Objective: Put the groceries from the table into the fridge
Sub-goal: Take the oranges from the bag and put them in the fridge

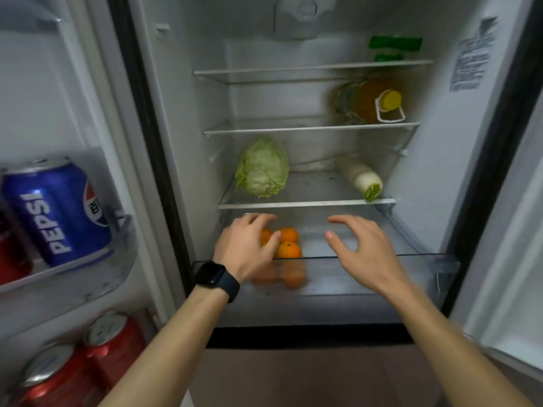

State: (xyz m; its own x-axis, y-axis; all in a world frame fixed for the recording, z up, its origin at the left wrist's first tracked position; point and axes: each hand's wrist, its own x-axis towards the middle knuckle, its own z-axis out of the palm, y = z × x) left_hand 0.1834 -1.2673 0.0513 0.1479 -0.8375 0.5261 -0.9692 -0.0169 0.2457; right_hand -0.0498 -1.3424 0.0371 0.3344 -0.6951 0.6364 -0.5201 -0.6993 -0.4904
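Note:
The fridge stands open in front of me, its clear bottom drawer (367, 261) pulled out. Several oranges (289, 249) lie in the drawer's left part. My left hand (245, 245), with a dark watch on the wrist, hovers over the oranges with relaxed fingers and partly hides one of them. My right hand (364, 251) is spread above the drawer's middle and holds nothing. On the shelf above lie a cabbage (262, 168) at the left and a white radish (360, 177) at the right.
A bottle of yellow liquid (370, 99) lies on the second shelf, and a green packet (393, 47) sits on the top shelf. The open door at left carries a blue Pepsi can (55, 210) and red cans (111, 345) in its racks.

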